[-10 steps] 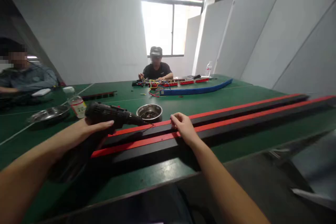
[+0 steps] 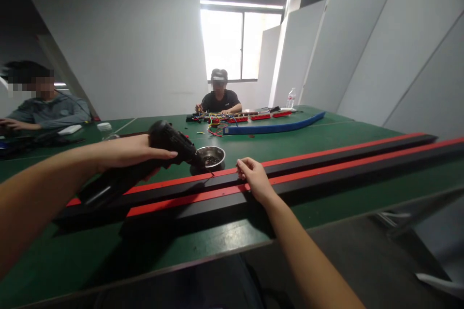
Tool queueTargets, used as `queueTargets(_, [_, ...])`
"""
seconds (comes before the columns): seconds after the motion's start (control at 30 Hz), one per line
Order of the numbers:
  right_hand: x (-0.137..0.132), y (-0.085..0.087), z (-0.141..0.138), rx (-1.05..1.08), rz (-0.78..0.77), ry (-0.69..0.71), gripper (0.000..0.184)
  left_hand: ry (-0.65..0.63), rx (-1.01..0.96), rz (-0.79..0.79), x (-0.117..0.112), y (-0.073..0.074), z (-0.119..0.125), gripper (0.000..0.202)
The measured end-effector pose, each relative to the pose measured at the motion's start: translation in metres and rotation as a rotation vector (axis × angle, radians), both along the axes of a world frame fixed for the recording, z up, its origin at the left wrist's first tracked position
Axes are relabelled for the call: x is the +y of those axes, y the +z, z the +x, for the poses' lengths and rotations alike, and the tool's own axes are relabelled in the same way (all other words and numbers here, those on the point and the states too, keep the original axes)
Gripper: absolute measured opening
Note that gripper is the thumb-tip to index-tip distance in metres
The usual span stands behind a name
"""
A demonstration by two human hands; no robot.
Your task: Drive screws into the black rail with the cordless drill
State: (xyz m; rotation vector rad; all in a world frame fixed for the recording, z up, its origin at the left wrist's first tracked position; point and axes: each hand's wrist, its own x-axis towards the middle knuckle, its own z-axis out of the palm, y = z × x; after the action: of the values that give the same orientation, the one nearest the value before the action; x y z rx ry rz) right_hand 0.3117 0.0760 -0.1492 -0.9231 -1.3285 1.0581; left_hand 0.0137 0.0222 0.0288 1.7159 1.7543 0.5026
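My left hand (image 2: 134, 150) is wrapped round the handle of a black power screwdriver (image 2: 172, 141). The tool is tilted down to the right, its bit tip at the red top of the farther long black bar (image 2: 311, 156). A second bar (image 2: 333, 167), also red on top, lies alongside on the near side. My right hand (image 2: 256, 181) rests over both bars, right of the bit. Its thumb and fingers are pinched together; whatever they hold is too small to make out. Just behind the bit stands a metal bowl (image 2: 222, 155) with small dark pieces inside.
A curved blue strip (image 2: 268, 129) lies farther back. Beyond it are red modules with coloured wires (image 2: 235, 119), where a person (image 2: 219, 99) sits working. Another person (image 2: 68, 106) sits at the left. A clear bottle (image 2: 291, 98) stands at the back right; another bottle (image 2: 105, 129) is partly hidden behind my left arm.
My left hand and the screwdriver have risen, so the tool slopes more steeply, its tip still at the farther bar. The right hand stays in place. The view has shifted slightly.
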Motion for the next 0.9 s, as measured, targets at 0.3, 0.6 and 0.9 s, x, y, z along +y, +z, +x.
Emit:
queueTargets(0.3, [0.004,-0.005,0.0,0.032,0.017,0.016,0.037,-0.212,0.177,-0.249,0.041,0.046,0.047,0.044])
queueTargets(0.6, [0.003,-0.006,-0.001,0.051,0.014,0.019,0.034,-0.297,0.374,-0.335,0.059,0.055,0.068,0.053])
queueTargets(0.9, [0.004,-0.006,-0.001,0.092,-0.008,0.034,0.034,-0.158,1.084,0.384,0.046,0.049,0.091,0.06])
